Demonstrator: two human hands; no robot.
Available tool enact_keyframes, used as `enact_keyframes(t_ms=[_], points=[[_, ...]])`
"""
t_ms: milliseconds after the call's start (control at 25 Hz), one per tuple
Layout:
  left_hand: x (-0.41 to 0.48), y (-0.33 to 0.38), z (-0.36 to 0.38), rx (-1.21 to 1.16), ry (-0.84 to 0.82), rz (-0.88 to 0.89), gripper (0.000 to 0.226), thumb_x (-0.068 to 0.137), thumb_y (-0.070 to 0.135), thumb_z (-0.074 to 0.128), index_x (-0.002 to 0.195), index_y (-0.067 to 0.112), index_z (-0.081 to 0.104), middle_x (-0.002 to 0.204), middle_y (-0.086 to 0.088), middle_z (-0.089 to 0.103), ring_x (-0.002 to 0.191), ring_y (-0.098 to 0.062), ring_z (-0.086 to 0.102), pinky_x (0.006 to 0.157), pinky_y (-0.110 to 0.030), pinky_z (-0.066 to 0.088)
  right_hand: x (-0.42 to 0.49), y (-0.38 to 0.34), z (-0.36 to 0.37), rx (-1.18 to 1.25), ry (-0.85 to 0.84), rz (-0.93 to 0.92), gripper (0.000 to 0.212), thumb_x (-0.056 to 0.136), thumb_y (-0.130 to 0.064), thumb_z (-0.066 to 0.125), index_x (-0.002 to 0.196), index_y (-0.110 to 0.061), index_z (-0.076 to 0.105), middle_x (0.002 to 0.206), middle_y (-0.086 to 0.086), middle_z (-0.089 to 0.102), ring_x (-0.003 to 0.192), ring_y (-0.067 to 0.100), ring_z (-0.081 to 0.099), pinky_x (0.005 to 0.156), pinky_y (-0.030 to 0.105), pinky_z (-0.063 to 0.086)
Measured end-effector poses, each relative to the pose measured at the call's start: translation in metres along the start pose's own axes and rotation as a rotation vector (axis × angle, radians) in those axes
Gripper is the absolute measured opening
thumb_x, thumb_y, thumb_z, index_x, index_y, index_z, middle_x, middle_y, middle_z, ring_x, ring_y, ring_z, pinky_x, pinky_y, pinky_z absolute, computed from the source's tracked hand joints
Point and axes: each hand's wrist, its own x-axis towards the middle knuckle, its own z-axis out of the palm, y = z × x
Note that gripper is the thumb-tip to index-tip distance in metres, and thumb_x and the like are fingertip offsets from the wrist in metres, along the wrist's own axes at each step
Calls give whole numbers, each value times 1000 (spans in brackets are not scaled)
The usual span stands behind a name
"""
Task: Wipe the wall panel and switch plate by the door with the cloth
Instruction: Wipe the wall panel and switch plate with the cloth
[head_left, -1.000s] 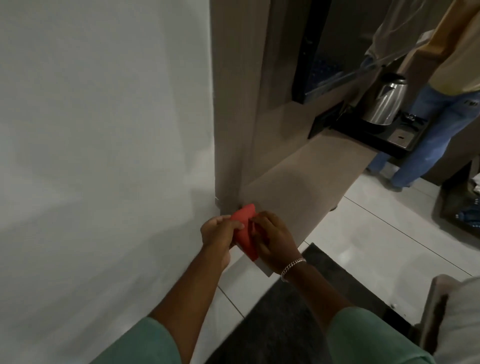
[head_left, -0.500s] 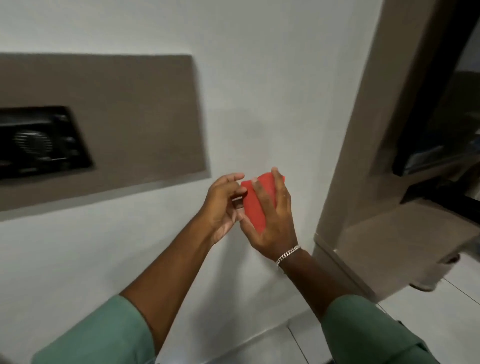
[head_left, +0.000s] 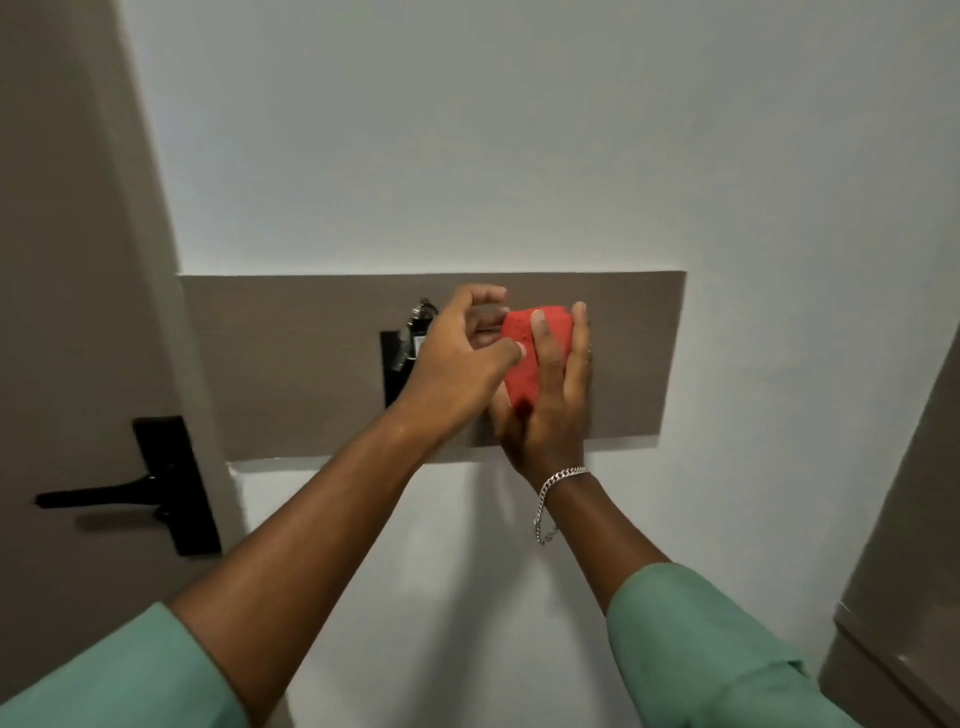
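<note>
A folded red cloth (head_left: 527, 353) lies in my right hand (head_left: 545, 410), whose fingers wrap its front. My left hand (head_left: 457, 364) touches the cloth's left edge with thumb and fingertips, fingers curled. Both hands are raised in front of the long brown wall panel (head_left: 291, 358) on the white wall. The black switch plate (head_left: 392, 376) is set in the panel and mostly hidden behind my left hand; a key tag (head_left: 418, 322) hangs at its top. I cannot tell whether the cloth touches the panel.
A brown door (head_left: 62, 260) with a black lever handle (head_left: 130, 488) stands at the left. A brown cabinet side (head_left: 914, 571) fills the lower right. White wall (head_left: 467, 130) surrounds the panel.
My view has swung from the cabinet base and floor up and left to the panel by the door. Both hands rose with the cloth and now sit over the panel.
</note>
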Motion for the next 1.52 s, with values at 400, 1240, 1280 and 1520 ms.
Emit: enact_keyframes(t_ms=[400, 1240, 1280, 1520], points=[[50, -81, -139, 1397, 109, 700, 70, 84, 16, 45, 152, 1, 33, 163, -17, 25, 152, -34, 18, 124, -50, 20, -22, 18, 54, -401, -2, -57, 60, 96, -60, 33, 150, -33, 30, 164, 14, 20, 152, 41, 17, 120, 62, 21], [71, -118, -147, 1655, 350, 896, 72, 95, 39, 27, 158, 9, 13, 167, -11, 12, 155, -28, 9, 125, -49, 2, -5, 5, 64, -289, 122, -111, 44, 99, -44, 43, 139, -30, 51, 158, 14, 35, 151, 41, 21, 119, 60, 26], [71, -118, -147, 1651, 354, 900, 72, 95, 39, 28, 158, 8, 13, 167, -11, 12, 155, -28, 9, 126, -49, 2, -4, 11, 58, -301, 103, -136, 44, 99, -42, 43, 139, -28, 51, 158, 15, 35, 151, 42, 21, 118, 62, 26], [72, -117, -147, 1627, 356, 907, 72, 95, 39, 28, 158, 8, 13, 167, -11, 8, 155, -27, 8, 126, -49, 2, -6, -2, 71, -300, 123, -34, 47, 99, -44, 39, 143, -28, 48, 161, 15, 32, 152, 40, 17, 119, 61, 24]])
